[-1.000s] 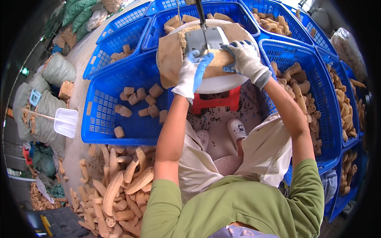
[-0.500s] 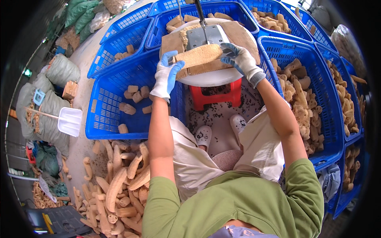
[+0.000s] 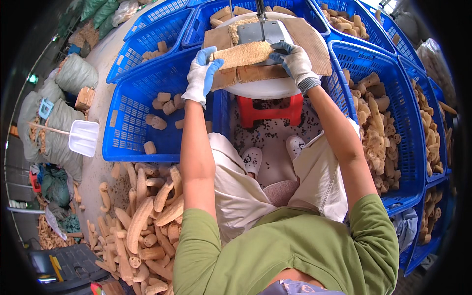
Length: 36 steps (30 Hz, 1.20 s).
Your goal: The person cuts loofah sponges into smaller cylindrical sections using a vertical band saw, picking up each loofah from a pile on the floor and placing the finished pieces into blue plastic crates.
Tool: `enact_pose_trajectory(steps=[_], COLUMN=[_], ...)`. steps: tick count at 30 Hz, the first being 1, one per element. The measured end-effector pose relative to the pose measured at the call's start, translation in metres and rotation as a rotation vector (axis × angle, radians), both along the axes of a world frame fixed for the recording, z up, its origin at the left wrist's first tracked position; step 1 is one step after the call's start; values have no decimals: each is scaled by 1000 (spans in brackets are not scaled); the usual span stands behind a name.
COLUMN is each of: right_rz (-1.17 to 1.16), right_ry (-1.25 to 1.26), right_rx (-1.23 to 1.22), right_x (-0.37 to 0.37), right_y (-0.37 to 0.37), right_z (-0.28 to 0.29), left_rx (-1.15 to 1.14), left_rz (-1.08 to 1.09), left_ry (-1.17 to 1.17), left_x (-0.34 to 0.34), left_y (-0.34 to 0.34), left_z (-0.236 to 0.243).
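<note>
A long tan loofah lies sideways between my two gloved hands, over the near part of a small machine. My left hand is closed round its left end, thumb on the near side. At the other end, my right hand grips it with the fingers. Just beyond the loofah is the machine's grey metal plate, with a thin upright blade or rod rising at it. Wooden boards flank the plate on a round white top. Whether the loofah touches the blade I cannot tell.
A blue basket with several cut loofah pieces stands at the left. Another blue basket, full of loofahs, is at the right. Whole loofahs lie heaped on the floor at lower left. A red stool stands under the top.
Both hands have carried the loofah slightly up and to the left relative to the machine, nearer the plate. The whole view has shifted a little.
</note>
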State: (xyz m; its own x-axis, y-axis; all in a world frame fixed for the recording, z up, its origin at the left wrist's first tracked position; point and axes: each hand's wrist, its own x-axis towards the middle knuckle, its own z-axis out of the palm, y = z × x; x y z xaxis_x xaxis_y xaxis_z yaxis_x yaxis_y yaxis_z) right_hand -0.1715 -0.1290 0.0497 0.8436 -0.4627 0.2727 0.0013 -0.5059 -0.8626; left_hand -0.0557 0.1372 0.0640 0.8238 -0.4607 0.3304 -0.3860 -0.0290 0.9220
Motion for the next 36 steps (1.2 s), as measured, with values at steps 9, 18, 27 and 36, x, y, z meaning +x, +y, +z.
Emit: enact_pose_trajectory(steps=[9, 18, 27, 36], right_rz=[-57, -108, -109, -82], right_ry=[0, 84, 34, 74], right_rx=[-28, 34, 45, -54], right_x=[-4, 6, 22, 29], right_y=[6, -4, -10, -16], right_z=[10, 10, 8, 16], left_rx=[40, 19, 31, -80], left_rz=[24, 53, 106, 170], left_ry=[-39, 115, 200, 275], left_x=[5, 9, 14, 23], left_y=[-19, -38, -42, -52], left_z=[-14, -2, 4, 0])
